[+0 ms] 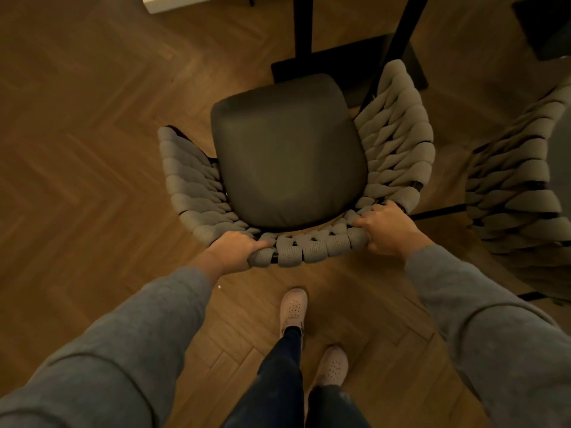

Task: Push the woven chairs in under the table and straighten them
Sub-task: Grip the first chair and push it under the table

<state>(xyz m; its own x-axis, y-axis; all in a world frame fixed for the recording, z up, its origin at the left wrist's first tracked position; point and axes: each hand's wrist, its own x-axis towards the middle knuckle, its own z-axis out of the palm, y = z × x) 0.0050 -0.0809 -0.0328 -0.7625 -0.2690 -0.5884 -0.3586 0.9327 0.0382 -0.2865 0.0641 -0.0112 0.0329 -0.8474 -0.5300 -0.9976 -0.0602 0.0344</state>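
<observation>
One woven chair (pixel 290 156) gripped — left hand (pixel 238 247), right hand (pixel 386 227); table base (pixel 340 61) ahead.

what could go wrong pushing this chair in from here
1. The chair has its right woven arm close beside the slanted black table leg. A straight push may knock it against the leg or the base.
2. The second chair stands near on the right, so a swing that way could scrape it.
3. The left hand and right hand grip only the back rim, so the chair may twist.

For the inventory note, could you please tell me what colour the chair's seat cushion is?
Dark grey seat cushion, head view.
</observation>
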